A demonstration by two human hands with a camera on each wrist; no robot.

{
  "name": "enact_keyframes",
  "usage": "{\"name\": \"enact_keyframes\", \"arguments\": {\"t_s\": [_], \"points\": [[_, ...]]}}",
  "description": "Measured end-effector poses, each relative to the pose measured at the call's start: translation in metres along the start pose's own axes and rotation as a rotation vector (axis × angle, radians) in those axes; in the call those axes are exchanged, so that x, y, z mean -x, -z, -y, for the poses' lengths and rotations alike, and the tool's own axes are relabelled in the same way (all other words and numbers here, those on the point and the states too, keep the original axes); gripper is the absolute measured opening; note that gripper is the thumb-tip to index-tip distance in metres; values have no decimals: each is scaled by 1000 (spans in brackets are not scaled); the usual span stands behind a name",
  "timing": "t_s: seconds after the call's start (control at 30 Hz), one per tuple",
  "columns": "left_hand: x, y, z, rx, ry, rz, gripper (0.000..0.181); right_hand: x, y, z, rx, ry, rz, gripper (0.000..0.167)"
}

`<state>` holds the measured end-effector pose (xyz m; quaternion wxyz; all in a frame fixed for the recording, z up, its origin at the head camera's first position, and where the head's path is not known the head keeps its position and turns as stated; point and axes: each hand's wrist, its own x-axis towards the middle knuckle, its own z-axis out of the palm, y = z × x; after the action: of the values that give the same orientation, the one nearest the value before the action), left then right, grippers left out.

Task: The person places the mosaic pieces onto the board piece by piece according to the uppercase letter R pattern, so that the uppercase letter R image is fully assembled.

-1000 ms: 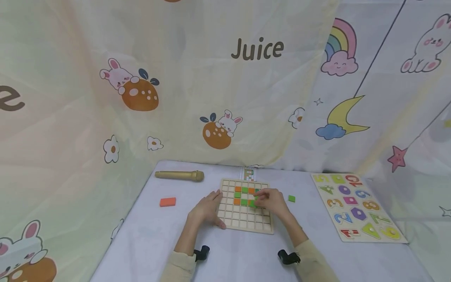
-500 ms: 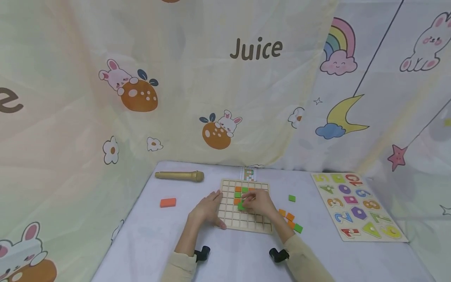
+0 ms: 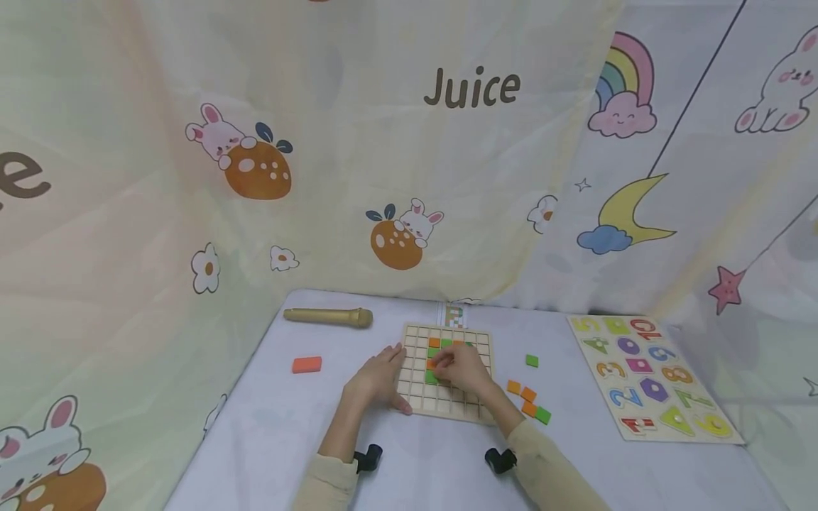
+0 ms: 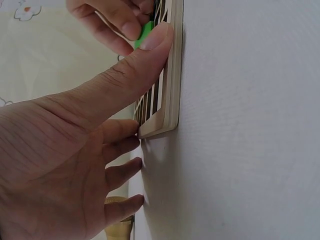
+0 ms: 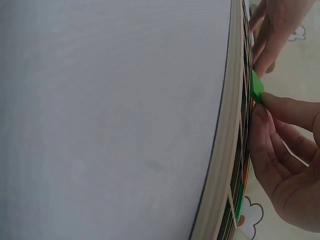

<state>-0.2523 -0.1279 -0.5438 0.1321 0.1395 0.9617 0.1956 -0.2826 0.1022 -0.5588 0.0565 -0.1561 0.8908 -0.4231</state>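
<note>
A wooden grid board (image 3: 415,397) lies on the table with orange and green square tiles in some of its cells. My right hand (image 3: 464,367) is over the middle of the board and covers part of it. Between its thumb and fingers it pinches a green tile (image 5: 257,87), tilted, with its lower edge at the grid. My left hand (image 3: 375,380) rests at the board's left side, fingers spread along that edge. In the left wrist view its thumb (image 4: 120,77) lies over the board's near rim.
Orange tiles (image 3: 528,394) and a green tile (image 3: 542,415) lie right of the board, another green tile (image 3: 532,360) farther back. A red-orange block (image 3: 307,365) and gold microphone (image 3: 328,317) are left. A number puzzle board (image 3: 652,376) lies far right; a patterned card (image 3: 455,316) stands behind.
My right hand has moved left across the board with the green tile, and loose tiles right of the board have come into view. The left hand stays in place.
</note>
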Motion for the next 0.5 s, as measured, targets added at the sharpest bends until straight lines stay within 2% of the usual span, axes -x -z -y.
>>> {"name": "enact_keyframes", "arguments": {"t_s": [0.33, 0.5], "points": [[0, 1, -2, -16, 0, 1, 129, 2, -4, 4, 118, 10, -24, 16], [1, 2, -3, -19, 9, -1, 129, 8, 1, 7, 134, 24, -50, 18]]}}
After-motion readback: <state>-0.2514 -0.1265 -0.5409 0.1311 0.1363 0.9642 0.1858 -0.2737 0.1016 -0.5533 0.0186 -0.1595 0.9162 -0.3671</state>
